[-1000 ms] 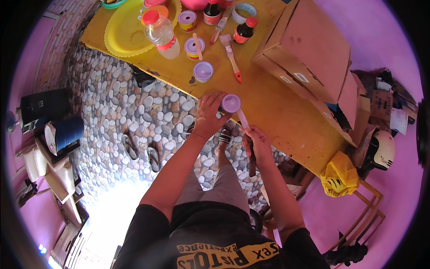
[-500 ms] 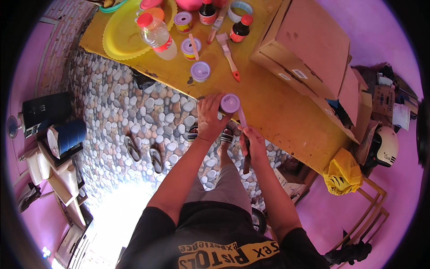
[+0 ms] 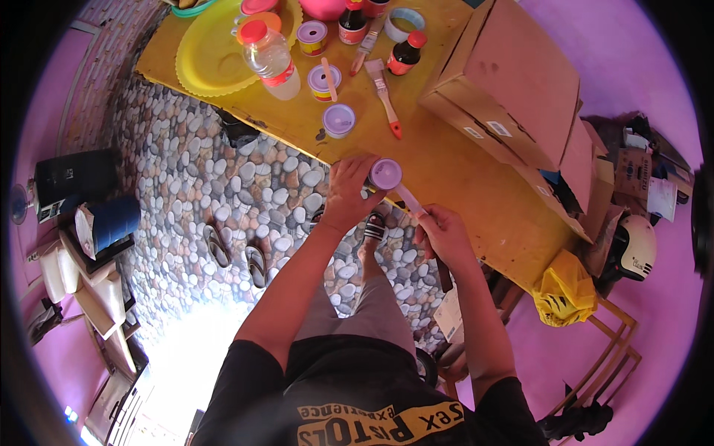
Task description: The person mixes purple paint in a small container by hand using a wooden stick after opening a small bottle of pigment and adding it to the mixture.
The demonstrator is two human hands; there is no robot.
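Note:
At the table's near edge my left hand is closed around the side of a small round can with a purple lid. My right hand grips a knife, its pale blade reaching up to the lid's right rim and its dark handle showing below the fist. Whether the blade touches or sits under the rim is too small to tell. Farther back on the table stand a second purple-lidded tub, a can with a wooden stick across its lid and another purple-lidded can.
Two paintbrushes lie beyond the cans near dark red-capped bottles. A clear bottle stands by a yellow scalloped tray. Cardboard boxes fill the table's right side. Sandals lie on the pebble-patterned floor.
My right hand has moved right with the knife, and the blade now slants more toward the right. My left hand stays around the can. The whole view has shifted slightly.

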